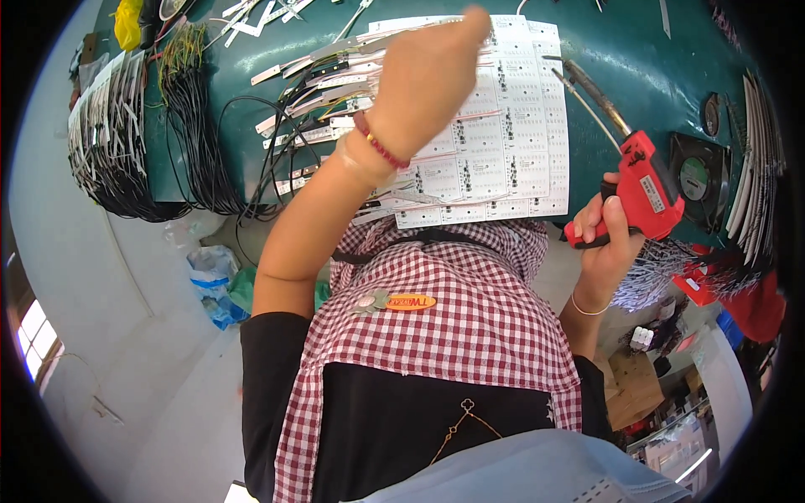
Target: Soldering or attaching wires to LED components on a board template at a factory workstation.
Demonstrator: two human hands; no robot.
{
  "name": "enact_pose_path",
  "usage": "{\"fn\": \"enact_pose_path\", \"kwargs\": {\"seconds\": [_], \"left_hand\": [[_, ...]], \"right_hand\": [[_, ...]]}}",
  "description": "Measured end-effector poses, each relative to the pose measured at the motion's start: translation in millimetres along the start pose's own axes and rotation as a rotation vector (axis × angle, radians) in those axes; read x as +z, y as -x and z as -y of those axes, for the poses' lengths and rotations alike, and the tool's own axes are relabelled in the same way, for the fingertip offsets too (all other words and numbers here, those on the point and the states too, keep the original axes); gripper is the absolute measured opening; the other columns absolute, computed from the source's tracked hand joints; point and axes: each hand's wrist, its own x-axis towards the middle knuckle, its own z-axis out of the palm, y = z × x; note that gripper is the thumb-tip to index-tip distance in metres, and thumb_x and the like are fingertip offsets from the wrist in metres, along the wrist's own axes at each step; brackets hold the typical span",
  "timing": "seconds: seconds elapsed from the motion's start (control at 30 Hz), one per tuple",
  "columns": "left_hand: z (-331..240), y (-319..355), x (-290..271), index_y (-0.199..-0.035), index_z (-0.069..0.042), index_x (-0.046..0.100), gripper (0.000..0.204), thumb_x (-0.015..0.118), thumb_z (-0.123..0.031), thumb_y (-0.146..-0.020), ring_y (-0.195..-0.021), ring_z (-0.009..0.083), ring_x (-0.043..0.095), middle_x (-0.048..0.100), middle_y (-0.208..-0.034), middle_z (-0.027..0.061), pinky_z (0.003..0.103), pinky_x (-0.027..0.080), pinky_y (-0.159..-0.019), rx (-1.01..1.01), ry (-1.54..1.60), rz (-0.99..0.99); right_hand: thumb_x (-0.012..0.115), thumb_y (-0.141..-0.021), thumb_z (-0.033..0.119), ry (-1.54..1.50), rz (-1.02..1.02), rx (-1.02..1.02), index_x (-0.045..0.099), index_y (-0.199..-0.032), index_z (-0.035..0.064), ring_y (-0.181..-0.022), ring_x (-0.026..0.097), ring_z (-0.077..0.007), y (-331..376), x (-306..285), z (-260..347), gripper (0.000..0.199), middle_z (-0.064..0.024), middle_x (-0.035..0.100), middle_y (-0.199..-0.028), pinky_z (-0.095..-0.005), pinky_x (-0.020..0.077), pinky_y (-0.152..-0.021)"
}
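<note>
Firmly wrapped around the grip of a red soldering gun [641, 189], right hand [608, 239]; fingers curled shut on the handle, thumb up along its side, long metal tip [587, 92] angled up and left across the teal tabletop [637, 59]; gun held just off the right edge of a white panel of small circuit boards [503, 142]. Raised above that panel, left hand [423, 80]; seen from the back, fingers folded inward, so cannot tell whether anything sits inside the grip or how tightly closed; red beaded bracelet [381, 147] on the wrist. Beneath the left forearm, a loose pile of narrow white board strips with wires [314, 92], lying on the teal surface beside the panel. Further left, bundles of black wires [189, 142] hanging over the table edge, and a stack of more wired strips [105, 109]. Near the right rim, a small black fan [696, 176] and a row of white tubes [755, 159]. Below, red checked apron [453, 318] over black clothing; pale floor on the left with a crumpled plastic bag [210, 272]; cardboard boxes [629, 386] at lower right.
</note>
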Motion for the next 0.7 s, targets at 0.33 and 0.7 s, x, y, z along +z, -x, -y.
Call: {"fn": "enact_pose_path", "kwargs": {"seconds": [0.33, 0.7], "left_hand": [[-2, 33, 25, -0.07, -0.001, 0.062, 0.02, 0.06, -0.019, -0.077, -0.057, 0.0331, 0.06, 0.06, -0.059, 0.0159, 0.04, 0.049, -0.055, -0.236, -0.009, 0.329], [-3, 27, 27, -0.069, -0.001, 0.064, 0.02, 0.059, -0.019, -0.074, -0.057, 0.0335, 0.059, 0.06, -0.059, 0.0164, 0.041, 0.049, -0.055, -0.313, -0.012, 0.348]], "right_hand": [[0.049, -0.088, 0.005, 0.104, 0.069, 0.138, 0.046, -0.112, -0.0043, -0.044, 0.04, -0.0098, 19, -2, -24, 0.026, -0.0046, 0.046, -0.059, -0.0257, 0.0372, -0.044], [0.052, -0.087, 0.008, 0.22, 0.061, 0.132, 0.048, -0.101, -0.0047, -0.044, 0.042, -0.0099, 24, -7, -30, 0.019, -0.0031, 0.045, -0.057, -0.0249, 0.0375, -0.044]]}}
